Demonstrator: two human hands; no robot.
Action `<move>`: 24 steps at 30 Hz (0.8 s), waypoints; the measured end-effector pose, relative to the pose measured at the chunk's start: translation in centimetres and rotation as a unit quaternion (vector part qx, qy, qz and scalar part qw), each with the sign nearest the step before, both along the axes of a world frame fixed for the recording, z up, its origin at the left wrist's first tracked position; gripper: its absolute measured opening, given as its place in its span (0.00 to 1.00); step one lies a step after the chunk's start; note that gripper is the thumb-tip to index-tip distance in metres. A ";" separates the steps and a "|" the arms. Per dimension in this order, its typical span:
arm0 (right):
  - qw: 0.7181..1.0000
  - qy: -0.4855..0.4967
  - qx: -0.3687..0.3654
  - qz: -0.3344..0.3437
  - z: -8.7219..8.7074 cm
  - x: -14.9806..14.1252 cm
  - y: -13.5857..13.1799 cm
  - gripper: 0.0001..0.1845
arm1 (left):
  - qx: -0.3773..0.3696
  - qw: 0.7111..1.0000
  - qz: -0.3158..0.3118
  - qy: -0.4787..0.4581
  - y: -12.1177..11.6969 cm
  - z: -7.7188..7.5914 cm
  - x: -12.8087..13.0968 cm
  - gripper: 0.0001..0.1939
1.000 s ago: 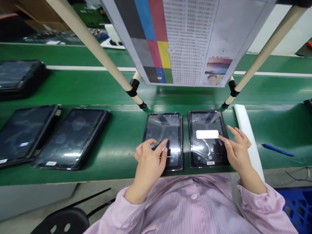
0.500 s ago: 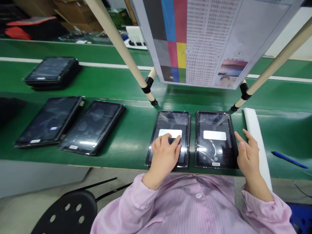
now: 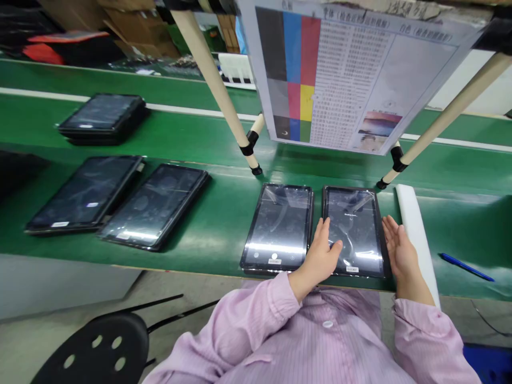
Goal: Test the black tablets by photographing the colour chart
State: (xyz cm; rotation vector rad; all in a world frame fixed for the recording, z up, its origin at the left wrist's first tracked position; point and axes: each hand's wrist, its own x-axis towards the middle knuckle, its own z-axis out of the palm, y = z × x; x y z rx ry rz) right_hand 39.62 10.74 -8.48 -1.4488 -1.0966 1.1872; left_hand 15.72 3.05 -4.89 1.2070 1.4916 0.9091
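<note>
head-worn view | faces forward, down | close above tablets (image 3: 278, 226) on green bench (image 3: 224, 213)

Green workbench (image 3: 212, 250): film-wrapped tablets (image 3: 278, 224), blue pen (image 3: 466, 267), white foam strip (image 3: 416, 229).

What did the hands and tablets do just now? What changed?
The left hand moved right, off the left tablet, and now rests on the right tablet. The white boxes on both screens are gone. The right hand stays open beside that tablet's edge. The tablets stayed where they were.
</note>
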 end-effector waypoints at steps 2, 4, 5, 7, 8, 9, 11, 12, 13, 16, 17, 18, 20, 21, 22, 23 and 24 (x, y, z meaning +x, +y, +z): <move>1.000 0.011 -0.005 0.012 0.3 0.0 0.0 0.43 | 0.004 1.000 0.007 -0.009 0.0 -0.1 0.5 0.39; 1.000 0.017 -0.010 0.024 0.7 -0.1 -0.4 0.42 | 0.008 1.000 0.006 -0.019 -0.3 0.1 0.6 0.40; 0.999 0.020 -0.012 0.028 1.0 -0.3 -0.7 0.42 | 0.010 1.000 0.003 -0.022 -0.6 0.4 0.5 0.40; 0.999 0.039 -0.018 0.025 1.7 -0.7 -1.5 0.41 | 0.020 0.999 -0.008 -0.025 -1.3 1.1 -0.1 0.40; 0.998 0.053 -0.018 0.020 2.3 -1.1 -2.0 0.40 | 0.028 0.999 -0.014 -0.024 -1.7 1.5 -0.5 0.40; 0.997 0.069 -0.015 0.016 2.9 -1.6 -2.5 0.39 | 0.038 0.999 -0.018 -0.019 -2.2 2.1 -1.1 0.40; 0.995 0.095 0.007 0.021 4.3 -3.1 -3.6 0.36 | 0.056 0.998 -0.018 -0.001 -3.3 3.3 -2.6 0.38; 0.994 0.102 0.022 0.034 5.0 -4.1 -4.1 0.36 | 0.066 0.998 -0.013 0.011 -3.9 3.9 -3.6 0.37; 0.992 0.110 0.038 0.052 5.6 -5.3 -4.5 0.35 | 0.075 0.997 -0.005 0.024 -4.5 4.4 -4.8 0.36; 0.981 0.145 0.071 0.106 6.7 -9.9 -5.5 0.34 | 0.105 0.991 0.032 0.072 -5.9 5.5 -9.0 0.33; 0.978 0.159 0.077 0.115 6.6 -11.6 -5.7 0.34 | 0.114 0.988 0.045 0.089 -6.1 5.5 -10.5 0.32; 0.975 0.171 0.079 0.119 6.4 -13.3 -5.8 0.34 | 0.120 0.986 0.058 0.104 -6.2 5.4 -11.9 0.32; 0.973 0.188 0.071 0.112 5.3 -16.3 -5.7 0.37 | 0.120 0.982 0.075 0.129 -6.0 4.7 -14.5 0.31; 0.974 0.191 0.058 0.105 4.7 -17.5 -5.5 0.39 | 0.115 0.980 0.081 0.138 -5.7 4.2 -15.5 0.31; 0.976 0.190 0.044 0.100 4.0 -18.5 -5.3 0.41 | 0.108 0.980 0.085 0.147 -5.4 3.7 -16.3 0.31; 0.977 0.187 0.029 0.095 3.4 -19.2 -5.0 0.43 | 0.101 0.979 0.085 0.156 -5.2 3.1 -16.9 0.31; 0.979 0.182 0.018 0.093 2.8 -19.7 -4.8 0.44 | 0.098 0.978 0.084 0.165 -5.0 2.6 -17.4 0.31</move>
